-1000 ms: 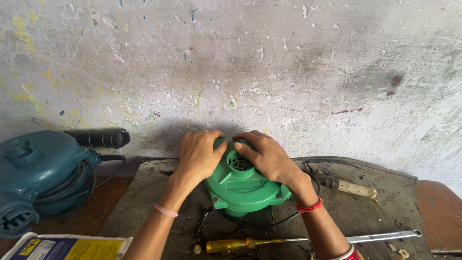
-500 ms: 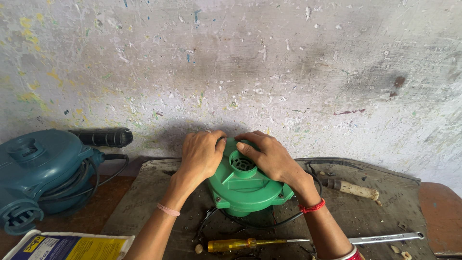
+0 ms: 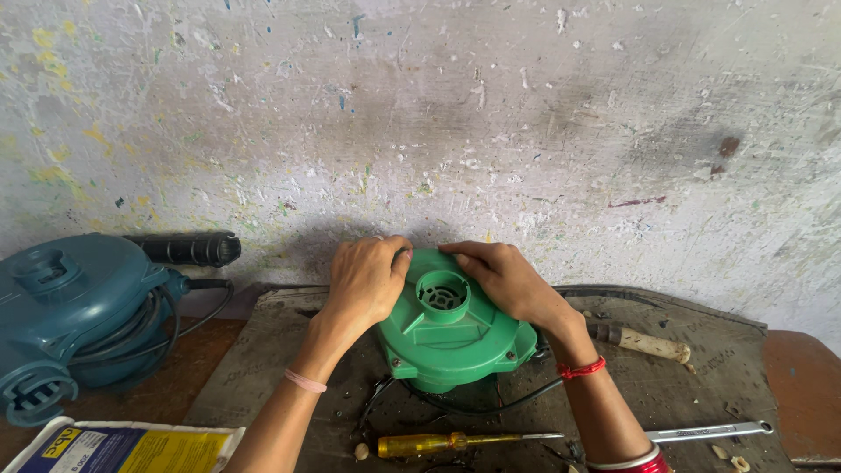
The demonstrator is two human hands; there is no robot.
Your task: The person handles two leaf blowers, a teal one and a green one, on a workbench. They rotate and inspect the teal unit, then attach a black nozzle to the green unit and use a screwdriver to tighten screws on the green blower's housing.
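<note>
One view only, from a camera on the person's head; it looks forward and down over both forearms, facing a paint-flecked wall (image 3: 526,131) straight on; the wall fills the upper half, a worn mat (image 3: 701,368) on the bench the lower; it sits near, the arms entering from the bottom edge; left hand (image 3: 363,280) and right hand (image 3: 508,280) lie near centre frame; no second view shares the scene.

Green blower housing (image 3: 451,337), teal blower (image 3: 74,320), yellow-handled screwdriver (image 3: 438,444), paint-speckled grey wall (image 3: 526,131).
</note>
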